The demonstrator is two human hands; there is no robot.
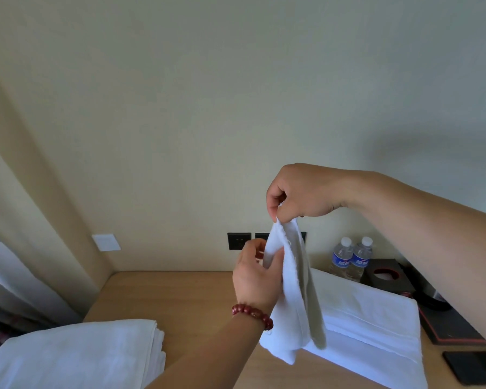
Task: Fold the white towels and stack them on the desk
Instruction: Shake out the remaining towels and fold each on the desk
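Note:
A small white towel (293, 293) hangs in the air above the wooden desk (180, 293). My right hand (303, 192) pinches its top corner from above. My left hand (257, 276), with a red bead bracelet on the wrist, grips the towel's left edge lower down. The towel hangs in a loose vertical fold, its bottom end just over a white towel pile (371, 327) on the desk's right side. A stack of folded white towels (79, 355) lies at the front left of the desk.
Two water bottles (352, 258) stand at the back right by the wall, beside a dark tissue box (385, 276) and a black tray (455, 324). A dark phone (474, 366) lies at the right edge. Wall sockets (239, 240) sit behind the hands. Curtains hang at the left.

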